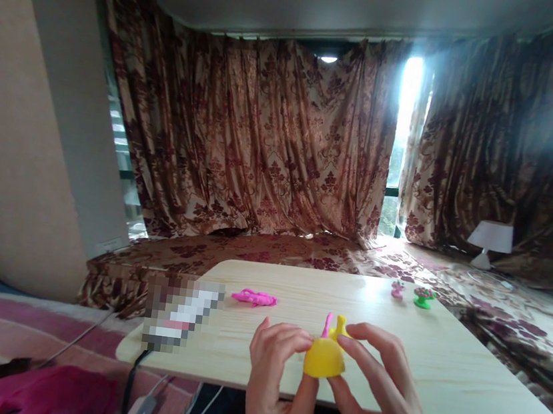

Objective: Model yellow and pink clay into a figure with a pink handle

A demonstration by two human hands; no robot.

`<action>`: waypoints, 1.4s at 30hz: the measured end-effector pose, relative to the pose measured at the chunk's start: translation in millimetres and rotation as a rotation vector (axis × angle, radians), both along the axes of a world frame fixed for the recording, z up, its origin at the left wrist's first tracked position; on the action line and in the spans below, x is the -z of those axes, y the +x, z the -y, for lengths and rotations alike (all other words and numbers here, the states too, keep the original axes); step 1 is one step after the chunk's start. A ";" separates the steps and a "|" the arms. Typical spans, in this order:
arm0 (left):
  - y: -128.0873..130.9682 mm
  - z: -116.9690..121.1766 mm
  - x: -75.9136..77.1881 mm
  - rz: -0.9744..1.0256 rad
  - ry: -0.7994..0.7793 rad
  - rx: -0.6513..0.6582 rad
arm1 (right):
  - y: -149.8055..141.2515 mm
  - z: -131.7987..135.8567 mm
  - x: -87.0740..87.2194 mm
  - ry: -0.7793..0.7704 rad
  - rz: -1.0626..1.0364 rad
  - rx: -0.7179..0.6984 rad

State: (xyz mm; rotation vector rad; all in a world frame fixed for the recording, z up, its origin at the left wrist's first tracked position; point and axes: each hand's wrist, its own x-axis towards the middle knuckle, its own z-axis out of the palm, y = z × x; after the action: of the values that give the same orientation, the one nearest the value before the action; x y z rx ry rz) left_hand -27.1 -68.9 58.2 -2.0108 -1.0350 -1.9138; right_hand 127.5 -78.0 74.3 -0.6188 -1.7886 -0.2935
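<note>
Above the table's near edge, my left hand pinches the left side of a yellow dome-shaped plastic piece. From the other side, my right hand grips the same piece, thumb below and fingers above. Just behind the dome rise a thin pink plastic piece and a small yellow knobbed piece. My right fingertips are beside the knobbed piece; whether they touch it I cannot tell. How these parts join is hidden behind the dome.
On the light wooden table lies a bright pink plastic toy piece. A pink flowered piece and a green one stand at the far right. A blurred-out object with a black cable is at the left.
</note>
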 end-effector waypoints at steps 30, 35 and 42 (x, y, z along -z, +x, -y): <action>14.4 6.0 0.6 0.360 -0.428 0.529 | 3.6 -8.5 -26.6 -0.934 -0.407 -0.514; 12.6 5.3 1.5 0.311 -0.410 0.514 | 1.0 -6.4 -32.0 -0.987 -0.370 -0.542; 10.7 5.2 1.6 0.276 -0.378 0.464 | 1.3 -8.1 -30.8 -0.989 -0.301 -0.547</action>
State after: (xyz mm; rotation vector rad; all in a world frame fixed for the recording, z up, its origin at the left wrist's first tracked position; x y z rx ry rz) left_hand -16.4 -74.0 56.5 -2.4103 -1.1408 -2.4409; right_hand 128.7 -70.0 105.1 -0.7497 -1.6508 1.0606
